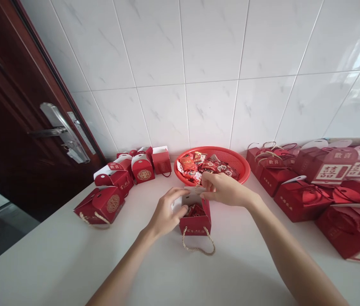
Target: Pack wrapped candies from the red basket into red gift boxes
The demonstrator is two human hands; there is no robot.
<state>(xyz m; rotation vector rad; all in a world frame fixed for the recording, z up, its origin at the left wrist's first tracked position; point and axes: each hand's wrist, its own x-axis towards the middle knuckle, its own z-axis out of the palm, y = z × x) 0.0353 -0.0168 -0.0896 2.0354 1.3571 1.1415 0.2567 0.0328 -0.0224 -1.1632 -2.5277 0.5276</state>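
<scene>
A small red gift box (195, 225) stands open before me on the white table, with red-wrapped sweets (195, 210) inside. Its front rope handle (199, 250) hangs down onto the tabletop. My left hand (168, 211) curls around the box's white-lined left flap, thumb at the opening. My right hand (224, 188) is closed at the back edge, where a bit of beige rope (198, 190) shows at the fingertips; the rest of that grip is hidden. Just behind the box sits a red plastic basket (245, 163) holding several wrapped sweets (213, 165).
Several red gift boxes (143, 168) stand at the left, one with a rope handle (95, 219) nearer me. More red boxes (304, 197) crowd the right side. A tiled wall (211, 106) closes off the back, and a dark door (10, 97) with a metal handle is at left.
</scene>
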